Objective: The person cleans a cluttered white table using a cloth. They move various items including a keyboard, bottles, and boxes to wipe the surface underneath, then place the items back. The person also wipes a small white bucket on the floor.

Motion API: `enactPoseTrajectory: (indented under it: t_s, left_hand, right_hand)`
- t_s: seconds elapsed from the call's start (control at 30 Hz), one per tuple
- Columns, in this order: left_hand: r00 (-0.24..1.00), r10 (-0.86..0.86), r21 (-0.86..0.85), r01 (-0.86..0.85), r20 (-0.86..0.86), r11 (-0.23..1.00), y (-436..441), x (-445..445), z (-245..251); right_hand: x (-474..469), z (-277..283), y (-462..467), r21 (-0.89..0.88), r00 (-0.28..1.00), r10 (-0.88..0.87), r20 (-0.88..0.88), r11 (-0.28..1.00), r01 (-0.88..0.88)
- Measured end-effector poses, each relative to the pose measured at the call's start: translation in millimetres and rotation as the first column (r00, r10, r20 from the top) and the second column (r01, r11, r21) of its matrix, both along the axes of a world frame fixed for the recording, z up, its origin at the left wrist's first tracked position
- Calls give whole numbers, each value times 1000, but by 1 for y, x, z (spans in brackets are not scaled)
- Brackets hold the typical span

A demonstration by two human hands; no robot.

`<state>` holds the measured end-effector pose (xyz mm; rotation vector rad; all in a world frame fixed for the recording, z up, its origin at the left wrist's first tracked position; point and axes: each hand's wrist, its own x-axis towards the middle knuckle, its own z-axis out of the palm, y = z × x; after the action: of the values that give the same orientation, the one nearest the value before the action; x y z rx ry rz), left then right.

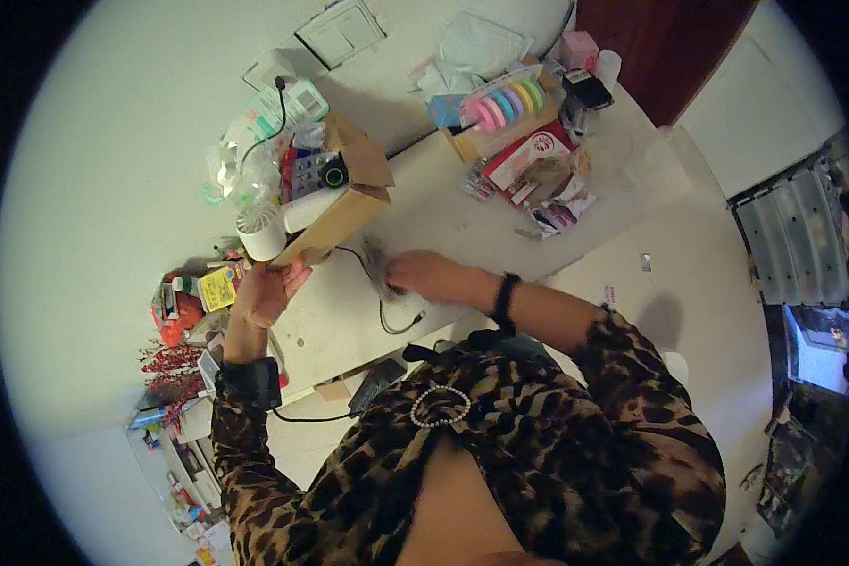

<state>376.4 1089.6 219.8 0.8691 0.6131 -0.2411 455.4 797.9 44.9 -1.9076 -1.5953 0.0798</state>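
Note:
At the near left corner of an open cardboard box (343,217), my left hand (265,290) is raised with its palm and fingers against or close beside the box; whether it grips the box is unclear. A small white fan (260,233) stands just above that hand. Inside the box lie a blister-like pack (308,175), a round black item (333,172) and a white item (311,209). My right hand (424,276) is over the table (339,318), its fingers curled on a blurred, greyish thing (376,262). A black cable (394,330) with a plug end runs beside it.
Rolls of coloured tape (506,105) lie in a box at the back, near a red and white box (530,163) and crumpled packets (566,209). A yellow-labelled container (216,289) and red berry sprigs (173,364) are at left. Clear drawers (796,237) stand at right.

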Motion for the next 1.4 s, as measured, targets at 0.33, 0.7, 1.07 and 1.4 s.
enactPoseTrajectory:
  t_s: [0.33,0.7,1.07,1.4]
  left_hand:
    - [999,8,91,-10,32,996,-18,-8,-2]
    - [1000,-13,-55,13,-5,998,-49,40,-58]
    - [997,66,20,-65,-30,998,-70,77,-120]
    - [980,171,-44,-168,105,985,-98,60,-111]
  right_hand:
    - [114,43,30,105,582,-810,70,586,803]
    - [-26,4,0,151,971,-209,119,970,191]
    - [-29,22,-132,-40,944,-269,-192,963,266]
    - [-11,11,-34,7,902,-403,158,914,407]
